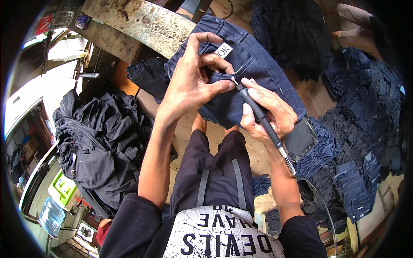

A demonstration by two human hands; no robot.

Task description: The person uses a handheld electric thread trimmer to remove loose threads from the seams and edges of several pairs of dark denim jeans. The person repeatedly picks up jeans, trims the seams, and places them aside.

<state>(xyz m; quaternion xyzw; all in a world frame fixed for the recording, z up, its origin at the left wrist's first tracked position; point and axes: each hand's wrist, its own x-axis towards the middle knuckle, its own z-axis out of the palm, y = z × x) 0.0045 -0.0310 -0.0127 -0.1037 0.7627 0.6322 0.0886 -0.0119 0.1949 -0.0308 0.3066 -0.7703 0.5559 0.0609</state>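
Note:
Dark blue denim trousers [262, 71] lie over the end of a wooden board in front of me. A white label [223, 50] with dark lettering sits near their waistband. My left hand [202, 71] has its thumb and fingers curled in a pinch on the cloth beside a pocket edge. My right hand [272, 109] is closed round a black pen-shaped rotary tool handpiece [260, 114], held like a pencil. Its thin metal tip meets the cloth right by my left fingertips. A spring sleeve and a grey cable trail from its back end.
The worn wooden board [142, 23] reaches in from the upper left. A heap of black garments [103, 146] lies at left, and stacks of dark denim [352, 120] fill the right. The cable [325, 204] runs down at right. Another person's limbs [355, 36] show at upper right.

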